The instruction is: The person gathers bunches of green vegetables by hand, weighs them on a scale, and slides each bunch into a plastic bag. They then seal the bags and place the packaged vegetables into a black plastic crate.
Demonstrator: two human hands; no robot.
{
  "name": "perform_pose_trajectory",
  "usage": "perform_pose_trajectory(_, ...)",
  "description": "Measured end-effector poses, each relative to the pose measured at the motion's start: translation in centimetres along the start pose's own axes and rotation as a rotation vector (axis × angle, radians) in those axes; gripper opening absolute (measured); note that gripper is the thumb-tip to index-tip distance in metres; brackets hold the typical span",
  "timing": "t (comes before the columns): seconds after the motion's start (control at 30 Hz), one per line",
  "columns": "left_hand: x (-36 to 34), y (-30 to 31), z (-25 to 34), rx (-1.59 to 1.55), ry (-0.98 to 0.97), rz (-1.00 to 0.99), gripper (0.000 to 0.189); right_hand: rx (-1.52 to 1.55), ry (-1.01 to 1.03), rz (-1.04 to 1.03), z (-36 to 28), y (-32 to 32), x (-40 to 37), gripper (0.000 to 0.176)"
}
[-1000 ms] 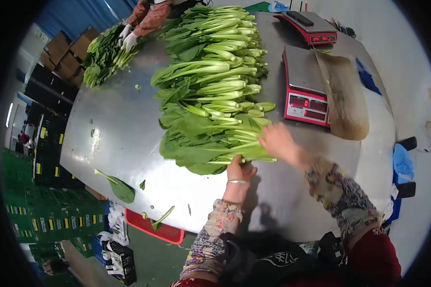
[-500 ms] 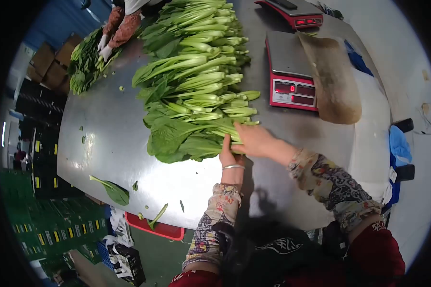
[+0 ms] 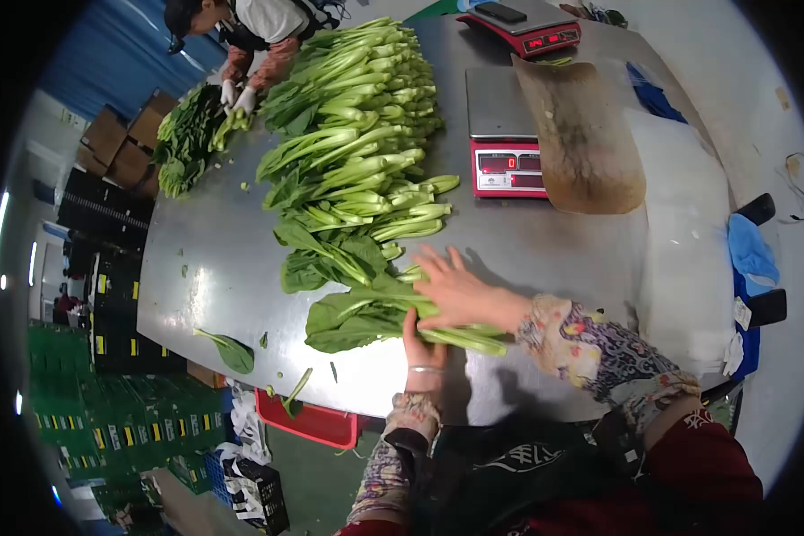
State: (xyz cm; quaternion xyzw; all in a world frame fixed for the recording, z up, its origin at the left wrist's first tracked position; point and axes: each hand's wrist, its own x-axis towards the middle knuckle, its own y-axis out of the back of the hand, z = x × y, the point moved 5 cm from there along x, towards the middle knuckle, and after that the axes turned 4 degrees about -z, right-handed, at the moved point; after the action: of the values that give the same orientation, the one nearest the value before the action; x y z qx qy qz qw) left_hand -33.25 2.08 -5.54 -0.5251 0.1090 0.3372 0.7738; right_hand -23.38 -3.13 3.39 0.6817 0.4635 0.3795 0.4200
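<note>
My left hand (image 3: pixel 422 350) grips a bunch of leafy greens (image 3: pixel 353 322) from the near side, its fingers partly hidden beneath the stalks. The broad leaves point left and the pale green stalks stick out to the right. Above the same bunch is my right hand (image 3: pixel 460 293), fingers stretched and apart over the stalks, thumb low near my left hand. Just beyond lies a long pile of the same greens (image 3: pixel 366 170), stalk ends turned right. A few loose stalks and leaves lie between the pile and my hands.
A red scale (image 3: pixel 509 170) reading 0 stands right of the pile, beside a brown stained sheet (image 3: pixel 590 143). Behind it sits a second red scale (image 3: pixel 531 37). A co-worker's gloved hands (image 3: pixel 238 96) handle greens at far left. A red tray (image 3: pixel 308 422) shows below the table edge (image 3: pixel 241 380).
The bunch has come away from the pile toward me and to the right. My right hand's fingers have spread from their grip on the stalks. The camera view has shifted.
</note>
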Motion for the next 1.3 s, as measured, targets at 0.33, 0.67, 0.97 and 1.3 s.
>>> perform_pose_trajectory(0.33, -6.1, -4.6, -4.8, 0.019, -0.001, -0.099, 0.042, 0.332, -0.186, -0.112, -1.1, 3.4, -8.3, 0.063)
perform_pose_trajectory(0.67, -3.2, -31.4, -7.3, 0.542, -0.037, -0.719, 0.051, 0.143, -0.528, 0.869, 7.3, 19.3, -15.6, 0.064)
perform_pose_trajectory(0.97, 17.2, -36.4, -14.9, 0.645, -0.234, -0.432, 0.104, 0.242, -0.895, 0.525, 29.5, 17.7, -11.4, 0.062)
perform_pose_trajectory(1.3, 5.4, -17.7, 0.4, 1.072, -1.04, -0.143, 0.039, -0.052, -0.504, 0.28, 14.9, 16.6, -4.1, 0.022)
